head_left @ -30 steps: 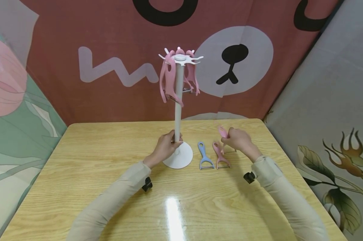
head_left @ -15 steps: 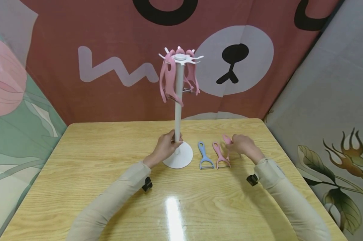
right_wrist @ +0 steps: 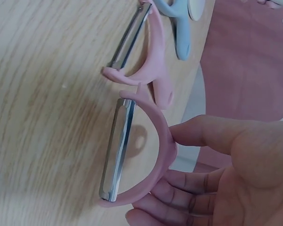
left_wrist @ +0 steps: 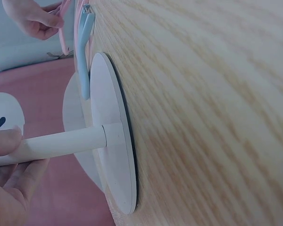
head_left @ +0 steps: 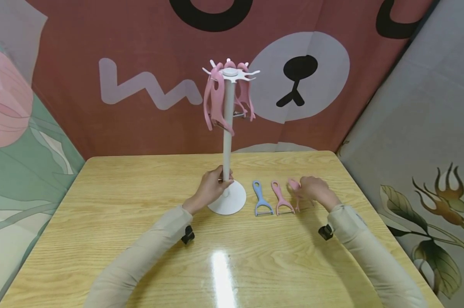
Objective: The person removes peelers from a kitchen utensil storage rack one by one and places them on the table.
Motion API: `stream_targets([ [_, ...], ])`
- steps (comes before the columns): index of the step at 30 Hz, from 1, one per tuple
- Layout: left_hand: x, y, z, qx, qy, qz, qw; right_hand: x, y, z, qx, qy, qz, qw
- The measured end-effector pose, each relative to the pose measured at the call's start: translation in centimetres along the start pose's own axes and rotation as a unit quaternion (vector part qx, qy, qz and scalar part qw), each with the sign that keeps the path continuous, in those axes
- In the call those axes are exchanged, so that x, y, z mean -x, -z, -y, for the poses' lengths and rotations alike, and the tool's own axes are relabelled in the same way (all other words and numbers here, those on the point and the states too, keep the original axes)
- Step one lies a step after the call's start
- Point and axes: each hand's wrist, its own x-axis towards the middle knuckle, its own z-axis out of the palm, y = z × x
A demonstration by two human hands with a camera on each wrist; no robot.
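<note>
My left hand grips the pole of a white stand low down, just above its round base. Several pink peelers hang from hooks at the stand's top. In my right hand is another pink peeler, pinched at its neck between thumb and fingers. It is tilted, with its blade end close to the tabletop; whether it touches is unclear. Left of it, a pink peeler and a blue peeler lie side by side, handles pointing away from me.
Everything stands on a wooden table. A printed red cloth hangs behind its far edge, and a grey floral cloth is on the right. Some white hooks at the stand's right bear nothing.
My right hand has moved right and slightly towards me with its pink peeler, away from the peeler lying beside it. My left hand keeps its grip on the stand.
</note>
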Motion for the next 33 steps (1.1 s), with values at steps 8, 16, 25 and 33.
stream_targets([
  [8,0.0,0.0,0.0,0.001,-0.005,-0.002,1.0000,-0.2,-0.9,-0.4,-0.008,-0.011,-0.004,0.9999],
  [16,0.0,0.0,0.0,0.000,0.002,-0.001,1.0000,-0.3,-1.1,-0.7,-0.006,-0.021,-0.002,0.9997],
  [25,-0.1,0.0,0.0,0.008,0.000,0.002,1.0000,-0.5,-1.6,-0.7,0.000,-0.026,-0.002,0.9997],
  [33,0.0,0.0,0.0,0.011,0.003,0.003,0.9999,-0.5,-1.8,-0.8,-0.003,-0.021,-0.014,0.9997],
])
